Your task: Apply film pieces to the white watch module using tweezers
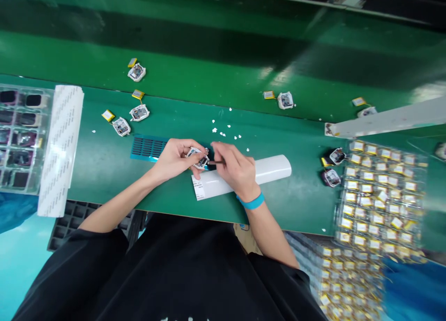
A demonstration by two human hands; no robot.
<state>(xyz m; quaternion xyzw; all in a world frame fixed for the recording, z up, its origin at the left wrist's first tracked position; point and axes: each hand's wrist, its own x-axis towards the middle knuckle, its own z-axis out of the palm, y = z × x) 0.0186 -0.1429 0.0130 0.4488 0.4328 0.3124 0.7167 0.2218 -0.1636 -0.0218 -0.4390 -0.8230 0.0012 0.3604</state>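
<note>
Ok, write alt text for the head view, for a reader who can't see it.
Seen from above, a person's left hand holds a small white module over a green bench while the right hand touches a thin tool to it. A white tube lies under the hands, similar modules lie scattered behind, and trays of yellow parts sit right.

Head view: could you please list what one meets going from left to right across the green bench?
Clear compartment tray → white strip sheet → blue grid sheet → left hand holding a small white device → right hand → trays of yellow-labelled parts.
</note>
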